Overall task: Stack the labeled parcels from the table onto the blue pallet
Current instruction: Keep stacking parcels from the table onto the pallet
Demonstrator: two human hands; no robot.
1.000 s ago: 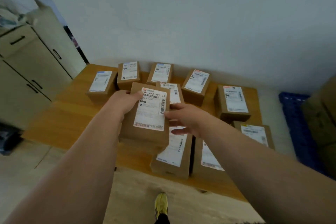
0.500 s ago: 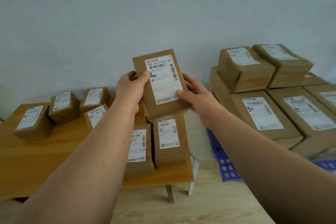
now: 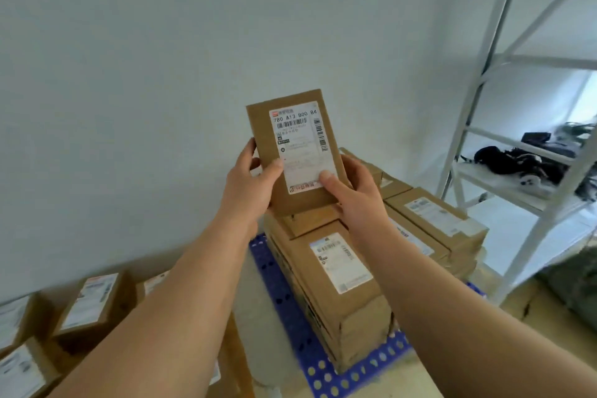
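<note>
— Pale wall (image 3: 161, 74) fills the head view, white shelving (image 3: 478, 100) off to the right. What's up front?

— One labeled parcel (image 3: 295, 152), held upright, label facing us, above the stacked parcels (image 3: 339, 271) on the blue pallet (image 3: 290, 310).

— And the grip?

— Left hand (image 3: 248, 184) wraps its left edge, thumb pressed on the label. Right hand (image 3: 352, 191) clasps the lower right corner, fingers curled behind, thumb on front.

— Bottom left?

— More parcels (image 3: 87, 304) sit on the surface there.

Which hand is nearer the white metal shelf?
Right. The right hand grips the held parcel on the side facing the white metal shelf; the left hand grips its far side.
</note>
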